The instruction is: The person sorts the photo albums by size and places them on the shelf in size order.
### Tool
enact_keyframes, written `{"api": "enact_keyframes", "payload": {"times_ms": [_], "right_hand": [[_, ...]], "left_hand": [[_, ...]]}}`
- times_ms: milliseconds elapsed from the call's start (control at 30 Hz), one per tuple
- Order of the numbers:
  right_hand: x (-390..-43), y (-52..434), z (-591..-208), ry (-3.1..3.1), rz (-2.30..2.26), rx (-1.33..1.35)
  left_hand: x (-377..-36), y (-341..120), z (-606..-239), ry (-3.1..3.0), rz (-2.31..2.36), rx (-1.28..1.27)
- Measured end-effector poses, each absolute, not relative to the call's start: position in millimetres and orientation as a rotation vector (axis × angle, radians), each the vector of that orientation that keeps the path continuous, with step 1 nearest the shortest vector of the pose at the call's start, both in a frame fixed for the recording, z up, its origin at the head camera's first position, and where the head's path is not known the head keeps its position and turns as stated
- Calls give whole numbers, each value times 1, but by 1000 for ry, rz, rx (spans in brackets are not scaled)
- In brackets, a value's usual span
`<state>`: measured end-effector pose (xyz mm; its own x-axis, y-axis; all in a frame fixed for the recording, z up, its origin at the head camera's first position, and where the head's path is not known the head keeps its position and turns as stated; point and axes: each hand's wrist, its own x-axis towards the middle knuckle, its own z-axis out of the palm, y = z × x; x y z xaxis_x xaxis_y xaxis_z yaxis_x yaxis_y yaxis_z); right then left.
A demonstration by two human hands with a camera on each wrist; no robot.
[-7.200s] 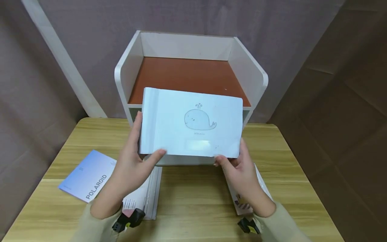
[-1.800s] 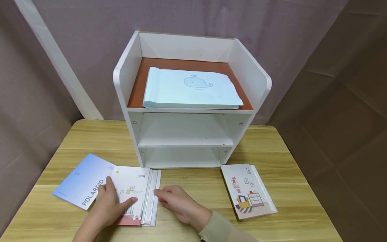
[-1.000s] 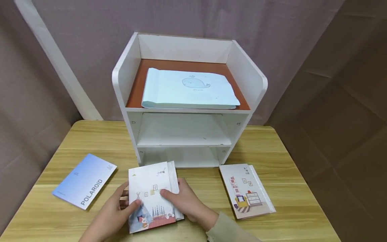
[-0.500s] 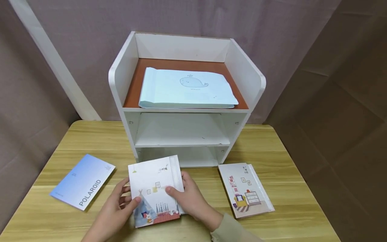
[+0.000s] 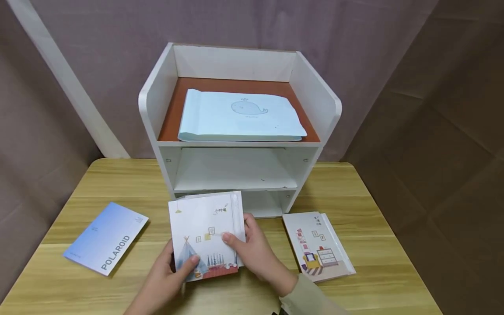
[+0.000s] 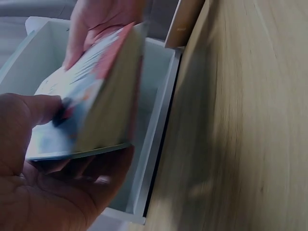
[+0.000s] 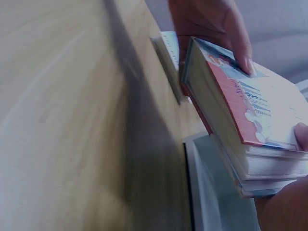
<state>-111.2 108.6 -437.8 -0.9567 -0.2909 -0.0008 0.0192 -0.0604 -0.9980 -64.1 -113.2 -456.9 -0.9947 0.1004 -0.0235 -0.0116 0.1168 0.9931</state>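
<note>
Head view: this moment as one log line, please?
left hand, right hand: hold thick white illustrated book; blue rectangular POLAROID booklet: on wooden table

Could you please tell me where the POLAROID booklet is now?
In the head view, the POLAROID booklet lies far left on the table, left of the left hand.

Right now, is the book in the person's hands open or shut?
Shut: the right wrist view shows the book with pages stacked beneath its cover.

Held book [image 5: 206,223]: was blurred in left wrist view.
Bottom compartment [image 5: 261,204]: was partly hidden behind the held book.
Sleeve [image 5: 309,297]: ran off head view's bottom.
</note>
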Motion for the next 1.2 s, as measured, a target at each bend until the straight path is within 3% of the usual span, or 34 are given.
{"api": "enact_keyframes", "payload": {"times_ms": [500,900,1200], "right_hand": [[-123,116,-420,1984,-2174,-257],[-121,114,-418,1992,-2162,-224],[-106,117,-431,1954,-2036,-361]], "left_hand": [[-70,-95,-457,2438,2194,167],[-72,-95,-448,2444,2291,21],[-79,-101,-438,2500,2299,53]]}}
